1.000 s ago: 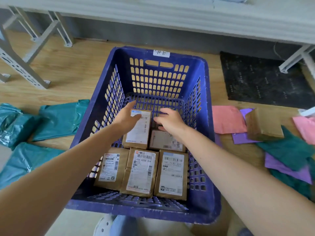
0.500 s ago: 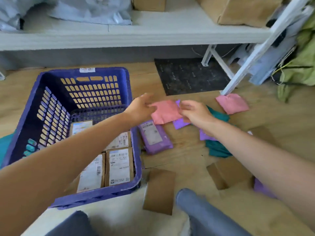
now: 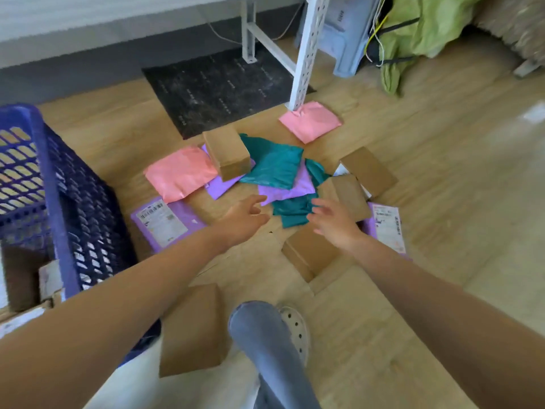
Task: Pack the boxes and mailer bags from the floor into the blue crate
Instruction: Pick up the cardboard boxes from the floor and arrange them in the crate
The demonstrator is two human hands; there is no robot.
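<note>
Since one second ago both grips have been withdrawn from the blue crate point(image 3: 59, 184), now at the left, and brought over the floor pile to its right. The last placement is judged finished and a new pick begun. The left grip point(image 3: 246, 215) and right grip point(image 3: 333, 222) are held with fingers spread apart; nothing is held or plainly touched. A teal mailer bag point(image 3: 292, 212) lies between them, a brown box point(image 3: 348, 196) just right of it.
</note>
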